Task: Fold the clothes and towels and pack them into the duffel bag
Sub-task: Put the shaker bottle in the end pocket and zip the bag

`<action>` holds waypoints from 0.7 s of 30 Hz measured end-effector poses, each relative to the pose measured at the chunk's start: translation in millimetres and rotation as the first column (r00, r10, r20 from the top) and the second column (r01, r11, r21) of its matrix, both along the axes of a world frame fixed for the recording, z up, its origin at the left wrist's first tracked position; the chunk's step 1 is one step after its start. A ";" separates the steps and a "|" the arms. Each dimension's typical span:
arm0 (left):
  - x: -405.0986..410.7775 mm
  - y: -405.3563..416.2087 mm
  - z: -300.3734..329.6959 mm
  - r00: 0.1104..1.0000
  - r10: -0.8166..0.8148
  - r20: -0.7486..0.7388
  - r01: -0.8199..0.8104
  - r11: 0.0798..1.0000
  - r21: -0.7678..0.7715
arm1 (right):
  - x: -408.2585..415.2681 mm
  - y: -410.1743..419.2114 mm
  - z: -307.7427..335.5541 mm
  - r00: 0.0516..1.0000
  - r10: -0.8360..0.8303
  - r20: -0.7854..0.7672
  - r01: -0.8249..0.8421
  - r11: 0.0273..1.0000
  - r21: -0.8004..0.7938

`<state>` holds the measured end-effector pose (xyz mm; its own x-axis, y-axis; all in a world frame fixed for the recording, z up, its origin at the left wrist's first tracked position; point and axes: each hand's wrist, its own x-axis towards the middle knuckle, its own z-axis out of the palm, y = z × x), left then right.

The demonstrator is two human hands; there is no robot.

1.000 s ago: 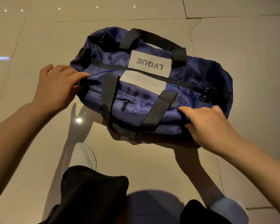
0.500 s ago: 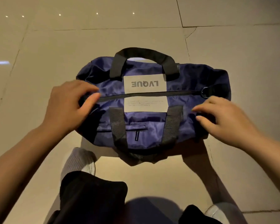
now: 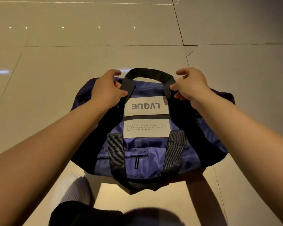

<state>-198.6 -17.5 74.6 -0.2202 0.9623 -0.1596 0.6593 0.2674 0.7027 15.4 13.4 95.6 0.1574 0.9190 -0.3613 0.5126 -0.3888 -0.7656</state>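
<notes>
The navy duffel bag (image 3: 145, 144) is lying zipped on the tiled floor (image 3: 55, 95). Left hand (image 3: 107, 89) and right hand (image 3: 190, 86) are reaching its far handle (image 3: 148, 73), fingers curling beside the straps; whether they are pinching them I cannot tell. Both should be lifting evenly.

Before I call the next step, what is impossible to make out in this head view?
- Duffel bag contents: zip looks closed, fabric hides the inside.
- Zip ends: covered by both forearms.
- Small print on the lower white label: too small and blurred.
- Grip of left hand and right hand on the far handle: fingertips partly hidden.
</notes>
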 end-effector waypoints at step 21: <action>-43.5 -146.2 -39.4 0.431 -0.695 -0.576 0.825 0.561 -0.059 | 68.1 -152.7 -45.8 0.177 0.568 0.804 -0.932 0.359 -0.049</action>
<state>-242.1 -163.7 35.2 0.6412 0.7650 -0.0602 0.7611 -0.6240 0.1774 83.5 -139.3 49.8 -0.7143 0.6871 -0.1327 0.6953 0.7183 -0.0234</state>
